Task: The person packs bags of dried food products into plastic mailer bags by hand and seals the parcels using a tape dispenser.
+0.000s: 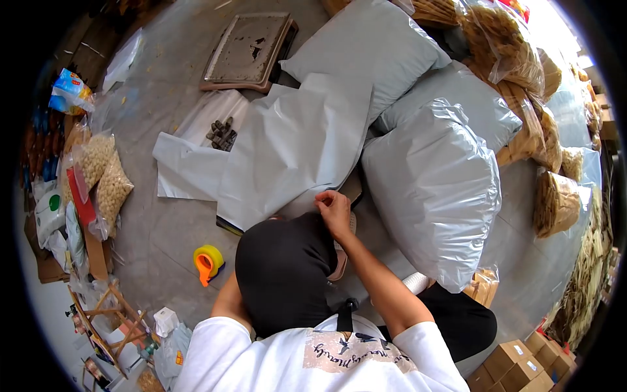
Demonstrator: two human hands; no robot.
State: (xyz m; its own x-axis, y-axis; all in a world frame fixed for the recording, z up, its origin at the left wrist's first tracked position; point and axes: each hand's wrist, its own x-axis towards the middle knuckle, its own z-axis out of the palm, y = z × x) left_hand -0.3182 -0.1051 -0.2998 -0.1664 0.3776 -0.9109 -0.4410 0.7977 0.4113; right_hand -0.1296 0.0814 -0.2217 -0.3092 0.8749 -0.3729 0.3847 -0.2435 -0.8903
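Note:
A large grey plastic mailer bag (294,144) lies flat before my knees, its near edge against my raised black-clad knee. My right hand (335,212) is at that near edge, thumb and fingers pinched together; whatever is between them is too small to make out. Most of my left hand is hidden behind the knee, with only a sliver of skin (275,217) showing near the bag's edge. Left of the bag, a yellow tape roll with an orange dispenser (208,262) rests on the floor.
Stuffed grey mailer bags (434,189) are piled at the right. A flat-topped scale (248,49) stands at the back, near small dark pieces (222,134) on clear plastic. Bags of pale round goods (111,186) sit at the left, cardboard boxes (519,366) at the lower right.

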